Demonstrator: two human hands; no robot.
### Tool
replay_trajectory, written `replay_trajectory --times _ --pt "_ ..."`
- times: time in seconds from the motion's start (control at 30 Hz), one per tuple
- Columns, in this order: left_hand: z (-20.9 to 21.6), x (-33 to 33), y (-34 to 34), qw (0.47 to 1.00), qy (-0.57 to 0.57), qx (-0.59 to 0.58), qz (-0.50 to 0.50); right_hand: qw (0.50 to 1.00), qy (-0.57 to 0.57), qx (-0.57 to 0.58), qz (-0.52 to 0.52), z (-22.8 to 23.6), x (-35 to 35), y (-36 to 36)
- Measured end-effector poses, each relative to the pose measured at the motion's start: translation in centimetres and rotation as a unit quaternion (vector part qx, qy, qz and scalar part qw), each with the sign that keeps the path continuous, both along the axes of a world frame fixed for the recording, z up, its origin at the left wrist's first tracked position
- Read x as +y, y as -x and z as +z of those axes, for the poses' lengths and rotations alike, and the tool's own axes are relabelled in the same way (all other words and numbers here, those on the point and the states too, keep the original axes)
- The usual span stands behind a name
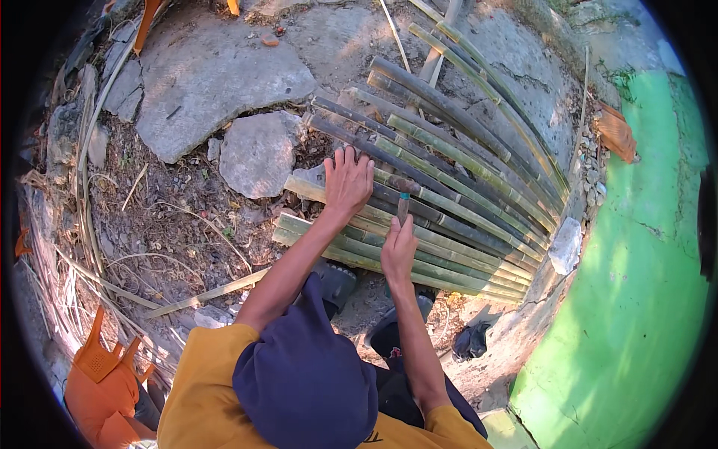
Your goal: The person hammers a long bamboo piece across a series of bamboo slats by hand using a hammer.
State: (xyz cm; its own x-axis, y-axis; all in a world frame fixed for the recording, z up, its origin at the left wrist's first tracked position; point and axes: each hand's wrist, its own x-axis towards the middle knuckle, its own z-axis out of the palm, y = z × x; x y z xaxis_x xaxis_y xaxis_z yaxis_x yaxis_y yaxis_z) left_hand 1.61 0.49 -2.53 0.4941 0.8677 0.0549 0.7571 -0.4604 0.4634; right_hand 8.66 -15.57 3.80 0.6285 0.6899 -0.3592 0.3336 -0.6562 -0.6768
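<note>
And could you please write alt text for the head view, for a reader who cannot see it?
A person's right grip holds a hammer over a fanned row of bamboo poles, with the left grip at the poles' left ends. Broken concrete slabs lie upper left, a green surface right.

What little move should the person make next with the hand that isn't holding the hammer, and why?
I'd probably slide the left hand slightly away from the hammer, because its fingers look close to the hammer's head, over the bamboo poles.
</note>
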Motion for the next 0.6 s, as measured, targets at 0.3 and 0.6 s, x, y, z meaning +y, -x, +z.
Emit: replay_trajectory --times 0.3,0.6 --pt "-0.9 0.1 1.5 1.000 0.012 0.013 -0.007 0.965 -0.238 0.035 -0.104 9.4 4.3 -3.4" --pt "-1.4 -0.2 0.4 1.000 0.013 -0.012 -0.018 0.997 0.005 -0.063 0.044 -0.9 0.7 -0.6"
